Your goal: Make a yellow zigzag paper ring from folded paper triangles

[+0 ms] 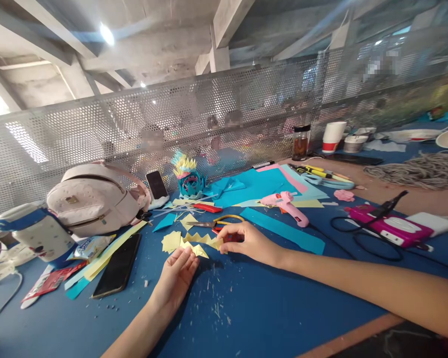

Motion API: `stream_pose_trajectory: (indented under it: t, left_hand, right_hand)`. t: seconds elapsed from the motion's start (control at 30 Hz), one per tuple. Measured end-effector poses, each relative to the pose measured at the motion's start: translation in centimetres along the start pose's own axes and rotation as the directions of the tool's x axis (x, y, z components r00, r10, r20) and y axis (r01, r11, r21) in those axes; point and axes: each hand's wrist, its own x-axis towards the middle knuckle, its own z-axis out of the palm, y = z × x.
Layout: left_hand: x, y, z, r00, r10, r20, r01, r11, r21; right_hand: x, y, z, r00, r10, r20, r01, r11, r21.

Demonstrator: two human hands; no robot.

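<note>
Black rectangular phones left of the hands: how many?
2: flat phone on the blue table, near the left hand; propped phone by the pink fabric backpack. Others may be hidden.

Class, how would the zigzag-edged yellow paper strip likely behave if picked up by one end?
The yellow paper strip would probably flop, since it curves between the left hand and right hand. It looks thin, so it is likely light. Its narrow points might crease easily.
</note>
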Motion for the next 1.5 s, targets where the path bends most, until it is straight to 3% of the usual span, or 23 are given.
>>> stream_pose_trajectory:
  t: [0.23,0.47,0.8,1.5]
  left_hand:
    - [0.1,-0.3,0.2,1.000,0.018,-0.012,-0.017,0.999,0.045]
    - [-0.4,-0.1,0.5,1.000,0.028,-0.001,-0.027,0.991,0.133]
    - [-0.7,-0.1,0.8,0.999,0.034,-0.041,-0.028,0.990,0.140]
    - [-0.8,-0.3,1.1,0.999,0.052,-0.008,-0.049,0.976,0.214]
  right_hand:
    - [-0.2,0.4,0.3,0.994,-0.101,-0.038,0.097,0.990,-0.100]
    - [-0.5,0.1,0.7,0.997,0.014,-0.070,-0.014,1.000,-0.002]
    - [-0.8,-0.6,1.0,0.999,-0.002,-0.033,-0.002,0.993,-0.119]
    - [-1.0,-0.7,1.7,0.999,0.034,0.017,-0.031,0.986,-0.162]
